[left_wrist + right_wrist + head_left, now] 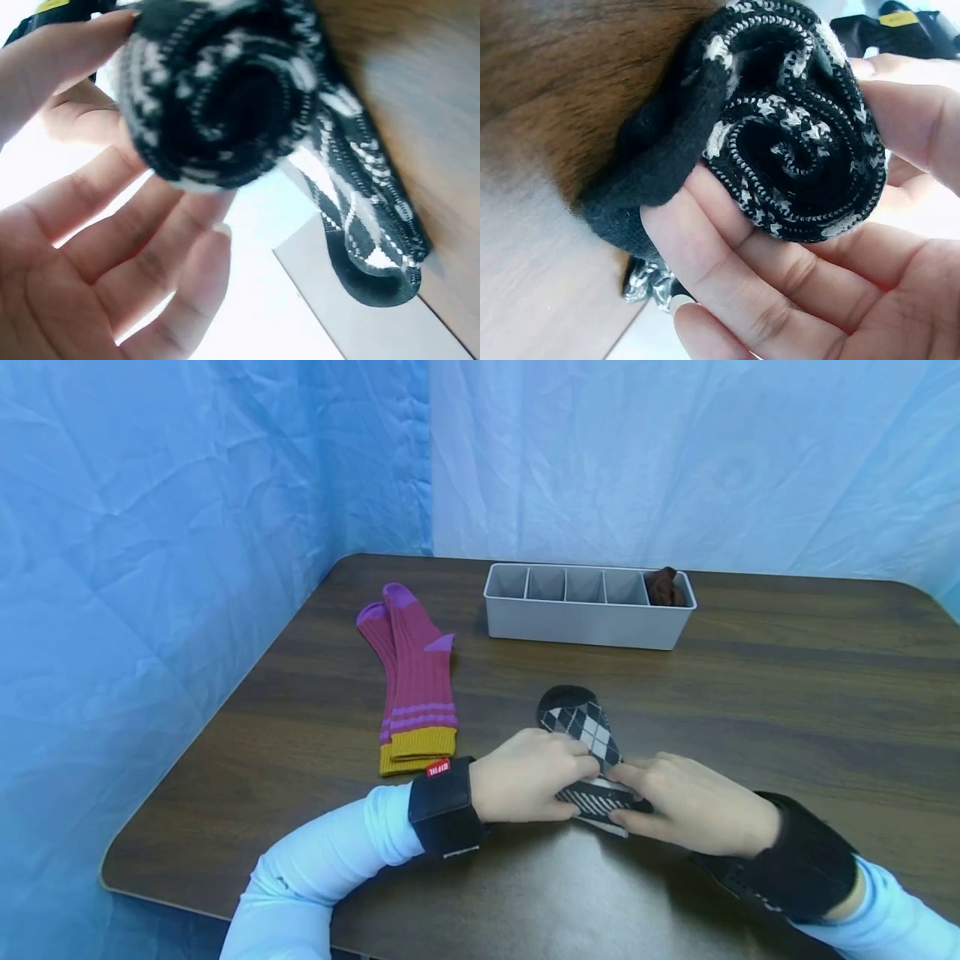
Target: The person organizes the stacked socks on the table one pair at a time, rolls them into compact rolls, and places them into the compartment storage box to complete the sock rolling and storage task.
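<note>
My L hand (531, 777) & R hand (692, 808) gripped the argyle sock bundle (583, 725), part-rolled on the table (787, 693). Prob. light, v. soft, non-slip, unbreakable; best hold was roll's ends, approx. even pinch.

Brown table (787, 693), pink socks (423, 681), argyle socks (588, 727), box (581, 623)

Blue drapes (187, 510) hang beyond the brown table (795, 685).
</note>
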`<state>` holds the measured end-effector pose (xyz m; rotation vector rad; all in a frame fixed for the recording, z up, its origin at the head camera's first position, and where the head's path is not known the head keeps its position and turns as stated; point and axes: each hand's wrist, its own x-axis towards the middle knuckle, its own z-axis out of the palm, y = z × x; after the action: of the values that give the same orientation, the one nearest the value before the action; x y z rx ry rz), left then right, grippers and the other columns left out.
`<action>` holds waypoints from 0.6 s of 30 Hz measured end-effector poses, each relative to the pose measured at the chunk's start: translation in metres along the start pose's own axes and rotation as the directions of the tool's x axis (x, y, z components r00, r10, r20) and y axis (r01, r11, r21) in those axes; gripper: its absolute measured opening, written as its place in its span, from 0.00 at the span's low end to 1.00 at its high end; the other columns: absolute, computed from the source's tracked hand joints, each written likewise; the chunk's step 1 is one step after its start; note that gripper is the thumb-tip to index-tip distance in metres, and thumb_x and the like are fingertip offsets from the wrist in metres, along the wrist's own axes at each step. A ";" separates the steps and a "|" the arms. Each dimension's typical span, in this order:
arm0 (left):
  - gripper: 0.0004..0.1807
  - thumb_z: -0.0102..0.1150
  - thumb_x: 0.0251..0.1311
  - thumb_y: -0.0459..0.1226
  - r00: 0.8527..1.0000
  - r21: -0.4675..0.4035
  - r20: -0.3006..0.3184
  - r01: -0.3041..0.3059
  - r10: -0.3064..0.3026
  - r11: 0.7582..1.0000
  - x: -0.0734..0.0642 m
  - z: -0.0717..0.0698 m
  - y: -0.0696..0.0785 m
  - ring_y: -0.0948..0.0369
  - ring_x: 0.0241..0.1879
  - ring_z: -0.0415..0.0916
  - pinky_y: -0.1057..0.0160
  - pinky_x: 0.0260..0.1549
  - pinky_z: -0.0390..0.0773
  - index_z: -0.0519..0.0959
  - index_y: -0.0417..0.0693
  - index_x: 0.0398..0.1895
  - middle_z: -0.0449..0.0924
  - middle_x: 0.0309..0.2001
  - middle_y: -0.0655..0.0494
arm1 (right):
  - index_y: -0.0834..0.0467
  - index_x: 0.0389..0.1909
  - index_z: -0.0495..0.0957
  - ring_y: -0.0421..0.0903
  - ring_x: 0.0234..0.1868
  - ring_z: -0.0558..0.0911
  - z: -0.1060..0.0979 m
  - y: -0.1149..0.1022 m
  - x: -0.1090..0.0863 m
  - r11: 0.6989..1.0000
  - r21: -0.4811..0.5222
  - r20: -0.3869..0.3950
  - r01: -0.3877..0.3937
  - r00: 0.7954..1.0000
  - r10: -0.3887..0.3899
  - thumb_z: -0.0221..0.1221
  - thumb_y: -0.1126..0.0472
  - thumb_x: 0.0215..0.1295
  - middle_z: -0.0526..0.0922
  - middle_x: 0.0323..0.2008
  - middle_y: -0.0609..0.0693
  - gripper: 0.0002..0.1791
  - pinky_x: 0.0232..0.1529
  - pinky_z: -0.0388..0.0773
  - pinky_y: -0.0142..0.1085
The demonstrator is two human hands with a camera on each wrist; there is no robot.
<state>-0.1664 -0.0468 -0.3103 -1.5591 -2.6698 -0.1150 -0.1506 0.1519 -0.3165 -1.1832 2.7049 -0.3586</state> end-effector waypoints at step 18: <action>0.14 0.59 0.42 0.42 1.000 -0.077 0.013 -0.010 0.011 0.997 0.001 0.002 -0.004 0.72 0.28 0.70 0.78 0.27 0.67 0.74 0.53 0.35 0.77 0.30 0.65 | 0.52 0.38 0.72 0.29 0.23 0.69 0.003 -0.001 0.001 0.999 0.031 -0.057 -0.022 0.998 0.024 0.53 0.37 0.48 0.72 0.27 0.35 0.24 0.24 0.67 0.23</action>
<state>-0.1704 -0.0480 -0.3123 -1.5998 -2.6976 -0.2101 -0.1501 0.1507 -0.3188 -1.1496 2.7492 -0.4357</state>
